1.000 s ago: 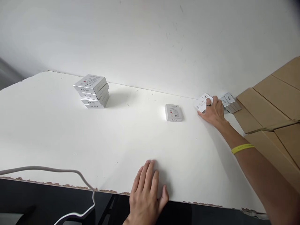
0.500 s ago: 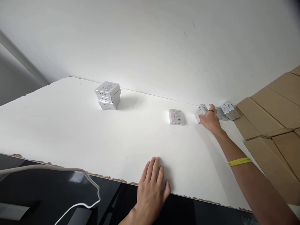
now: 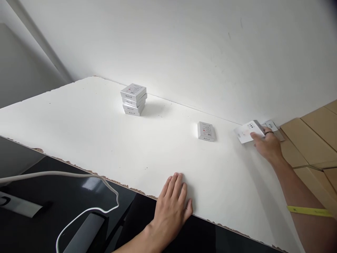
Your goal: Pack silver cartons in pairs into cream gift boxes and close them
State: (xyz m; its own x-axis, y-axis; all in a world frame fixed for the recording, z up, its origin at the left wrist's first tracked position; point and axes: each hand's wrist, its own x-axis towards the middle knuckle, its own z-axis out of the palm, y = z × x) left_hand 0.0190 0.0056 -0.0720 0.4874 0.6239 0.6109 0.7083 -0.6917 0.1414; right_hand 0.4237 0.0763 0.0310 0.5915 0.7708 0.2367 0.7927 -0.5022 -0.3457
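Observation:
My right hand [image 3: 268,143] is closed on a small white box [image 3: 247,131], slightly blurred, tilted above the far right of the white table [image 3: 168,151]. Just behind that hand, another small box [image 3: 271,124] shows in part next to the cardboard; my fingers cover the rest. My left hand [image 3: 171,203] lies flat on the table's front edge with its fingers stretched out, holding nothing. A single small box [image 3: 206,131] lies flat between the two hands, farther back. Toward the back left stands an uneven stack of several such boxes [image 3: 133,100].
Brown cardboard boxes [image 3: 316,137] line the right side. A white wall [image 3: 171,52] rises behind the table. Below the chipped front edge, a white cable [image 3: 79,174] loops over a black surface [image 3: 71,196].
My right hand has pulled a box up and tilted it, moving right in view. The view has shifted and turned a little. My left hand stays resting on the table edge.

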